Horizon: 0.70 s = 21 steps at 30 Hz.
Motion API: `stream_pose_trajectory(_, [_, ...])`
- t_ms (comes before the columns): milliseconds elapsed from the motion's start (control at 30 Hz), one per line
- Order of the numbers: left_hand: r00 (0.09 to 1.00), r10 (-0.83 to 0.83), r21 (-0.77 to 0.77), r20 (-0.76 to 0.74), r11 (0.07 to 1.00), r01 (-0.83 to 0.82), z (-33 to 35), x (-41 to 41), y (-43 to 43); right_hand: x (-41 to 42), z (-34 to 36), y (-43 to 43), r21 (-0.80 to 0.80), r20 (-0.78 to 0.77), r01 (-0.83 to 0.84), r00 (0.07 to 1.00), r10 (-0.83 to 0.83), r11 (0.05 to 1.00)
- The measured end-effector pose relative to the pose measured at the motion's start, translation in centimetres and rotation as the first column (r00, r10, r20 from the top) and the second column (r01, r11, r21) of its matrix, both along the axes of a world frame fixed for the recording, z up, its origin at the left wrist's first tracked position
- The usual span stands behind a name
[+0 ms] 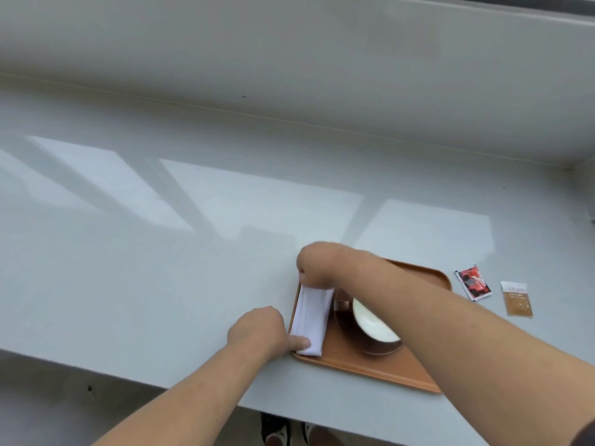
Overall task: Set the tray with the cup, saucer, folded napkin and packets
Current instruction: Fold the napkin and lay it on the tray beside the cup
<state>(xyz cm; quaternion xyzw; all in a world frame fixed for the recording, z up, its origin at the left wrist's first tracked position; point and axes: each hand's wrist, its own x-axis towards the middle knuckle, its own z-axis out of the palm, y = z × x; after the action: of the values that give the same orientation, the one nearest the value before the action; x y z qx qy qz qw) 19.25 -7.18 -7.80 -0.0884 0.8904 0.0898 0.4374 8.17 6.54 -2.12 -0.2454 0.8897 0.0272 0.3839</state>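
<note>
Napkin on tray, both hands engaged.
Left hand (pixel 257 331) and right hand (pixel 317 263) pinch the ends of the folded napkin (pixel 311 317) along the left edge of the tray (pixel 370 365).

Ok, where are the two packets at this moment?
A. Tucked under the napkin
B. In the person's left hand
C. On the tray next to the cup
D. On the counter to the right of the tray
D: the red packet and the brown packet lie on the counter, right of the tray and apart from it.
</note>
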Motion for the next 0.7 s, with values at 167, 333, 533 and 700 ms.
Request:
stream_pose_trajectory(167, [0.997, -0.063, 0.042, 0.041, 0.997, 0.061, -0.2, -0.8, -0.2, -1.7, 0.0, 2.2, -0.092, -0.049, 0.203, 0.977, -0.208, 0.975])
stream_pose_trajectory(333, [0.991, -0.102, 0.097, 0.091, 0.991, 0.093, -0.6, -1.6, -0.2, -1.2, -0.5, 1.6, -0.077, -0.045, 0.287, 0.956, -0.291, 0.955])
stream_pose_trajectory(533, [0.963, -0.182, 0.165, 0.198, 0.975, 0.150, -0.6, -2.6, -0.1, -0.7, 0.0, 0.9, -0.010, -0.036, 0.316, 0.948, -0.316, 0.949])
stream_pose_trajectory(700, [0.953, -0.250, 0.137, 0.171, 0.964, 0.229, -0.5, -2.4, 0.6, -1.0, 0.3, 0.8, 0.000, -0.028, 0.323, 0.946, -0.323, 0.946])
